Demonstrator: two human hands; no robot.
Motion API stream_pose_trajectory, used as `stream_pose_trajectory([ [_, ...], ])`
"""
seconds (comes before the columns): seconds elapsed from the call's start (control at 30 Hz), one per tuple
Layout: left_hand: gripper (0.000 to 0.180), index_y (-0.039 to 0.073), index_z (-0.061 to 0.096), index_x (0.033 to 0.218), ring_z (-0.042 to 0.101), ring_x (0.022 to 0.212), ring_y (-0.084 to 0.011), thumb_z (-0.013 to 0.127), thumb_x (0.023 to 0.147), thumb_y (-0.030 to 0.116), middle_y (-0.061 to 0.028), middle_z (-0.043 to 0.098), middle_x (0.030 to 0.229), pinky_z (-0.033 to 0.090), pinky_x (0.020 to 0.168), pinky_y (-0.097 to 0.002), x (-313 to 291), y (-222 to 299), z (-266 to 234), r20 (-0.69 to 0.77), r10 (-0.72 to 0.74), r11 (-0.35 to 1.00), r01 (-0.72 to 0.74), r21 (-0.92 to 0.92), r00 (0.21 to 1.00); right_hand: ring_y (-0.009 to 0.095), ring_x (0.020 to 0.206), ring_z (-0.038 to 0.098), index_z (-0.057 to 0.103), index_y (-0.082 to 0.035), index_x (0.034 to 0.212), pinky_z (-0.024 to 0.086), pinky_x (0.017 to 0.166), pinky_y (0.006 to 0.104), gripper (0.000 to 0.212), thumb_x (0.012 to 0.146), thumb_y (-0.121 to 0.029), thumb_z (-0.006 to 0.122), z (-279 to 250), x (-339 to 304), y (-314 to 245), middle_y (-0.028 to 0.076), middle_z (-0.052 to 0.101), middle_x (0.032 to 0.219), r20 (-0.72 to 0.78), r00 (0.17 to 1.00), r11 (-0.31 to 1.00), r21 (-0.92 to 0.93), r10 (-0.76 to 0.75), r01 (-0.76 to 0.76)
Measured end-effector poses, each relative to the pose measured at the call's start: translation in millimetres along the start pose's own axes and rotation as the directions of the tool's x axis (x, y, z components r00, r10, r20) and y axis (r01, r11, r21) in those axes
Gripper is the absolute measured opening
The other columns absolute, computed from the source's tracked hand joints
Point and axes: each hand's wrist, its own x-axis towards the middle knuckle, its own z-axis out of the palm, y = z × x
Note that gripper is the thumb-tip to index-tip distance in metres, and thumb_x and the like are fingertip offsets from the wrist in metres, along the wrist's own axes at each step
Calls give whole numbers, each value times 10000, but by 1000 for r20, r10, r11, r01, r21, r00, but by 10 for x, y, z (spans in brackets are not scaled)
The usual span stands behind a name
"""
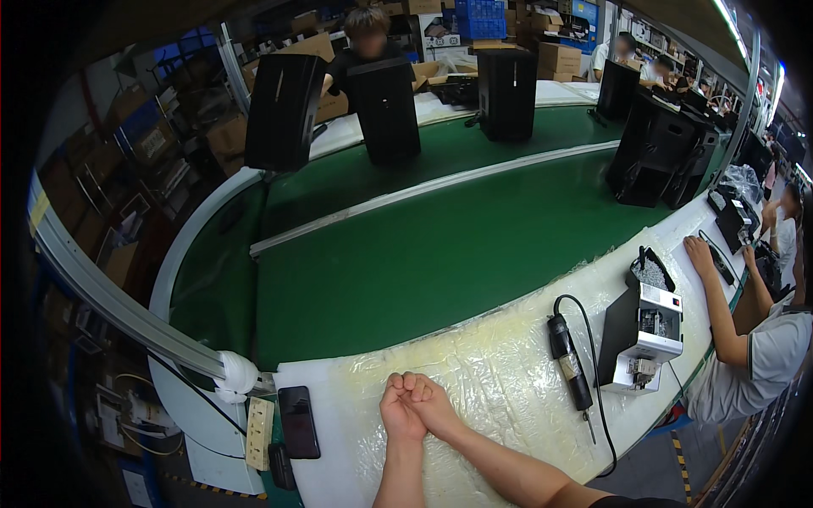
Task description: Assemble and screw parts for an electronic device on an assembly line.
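My left hand (400, 416) and my right hand (434, 410) rest clasped together on the plastic-covered work surface (483, 372), their fingers folded against each other. Both are closed, and no object shows in them. To their left lies a black smartphone (299, 422), flat and apart from my hands. On the right, a black electric screwdriver (569, 360) with a long bit and a coiled-round cable lies on the covering. Beyond it stands a black and silver screw feeder (645, 334), with a black tray of small screws (650, 271) behind.
A green conveyor (406, 254) curves past ahead, with black speaker boxes (508, 93) standing along its far lane and more (648, 157) at right. A power strip (259, 433) sits by a metal post (127, 279). A co-worker (754, 347) sits at right; another person (368, 42) stands across.
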Motion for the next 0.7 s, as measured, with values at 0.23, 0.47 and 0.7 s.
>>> stream_pose_trajectory([
  [0.23, 132, 115, 495, 770, 425, 585, -144, 463, 878, 45, -35, 480, 729, 390, 576, -299, -2, -10, 19, 0, -2, 1000, 2, -4, 1000, 40, 733, 438, 585, -52, 939, 408, 705, 168, 137, 837, -80, 672, 12, -10, -58, -47, 507, 821, 3, 1000, 1000, 16, -2, 2],
  [0.47, 133, 112, 497, 770, 426, 585, -145, 460, 878, 44, -36, 480, 728, 394, 579, -302, -2, -3, 6, 3, -1, 1000, 1, -4, 1000, 40, 733, 438, 584, -51, 937, 409, 705, 168, 145, 833, -77, 681, 16, -8, -56, -46, 507, 821, 7, 1000, 1000, 20, 6, -6],
  [0.7, 141, 110, 498, 764, 428, 586, -146, 452, 884, 53, -38, 481, 729, 390, 577, -302, 0, -4, -9, 10, -2, 1000, 2, -9, 1000, 71, 758, 496, 596, -46, 946, 441, 721, 207, 165, 828, -110, 693, 0, 3, -4, -11, 556, 819, 3, 1000, 1000, -4, -12, 12],
])
